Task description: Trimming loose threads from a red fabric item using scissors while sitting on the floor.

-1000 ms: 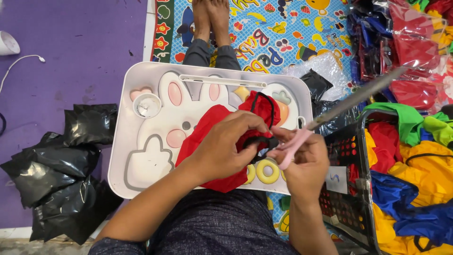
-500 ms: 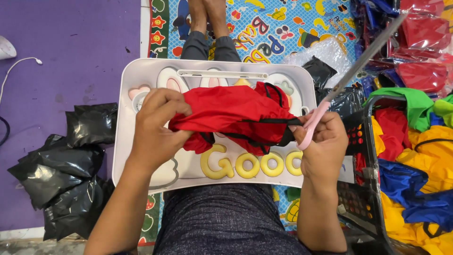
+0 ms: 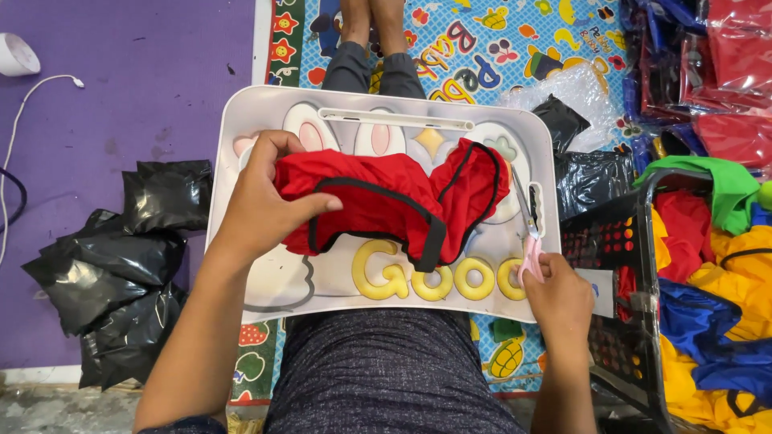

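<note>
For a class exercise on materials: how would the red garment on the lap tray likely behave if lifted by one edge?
The red garment would probably hang floppy: it lies in soft folds under the left hand. It looks thin, so likely light. Its sheen hints it may slide easily on the tray.

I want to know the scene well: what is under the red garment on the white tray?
Under the red garment lies the white tray: bunny ears and yellow letters show around it. The left hand grips its edge. The covered tray middle cannot be seen.

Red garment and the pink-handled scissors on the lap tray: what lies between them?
In the head view, only bare tray surface with its printed pattern separates the red garment from the scissors; the right hand rests at the scissors' handle.
</note>
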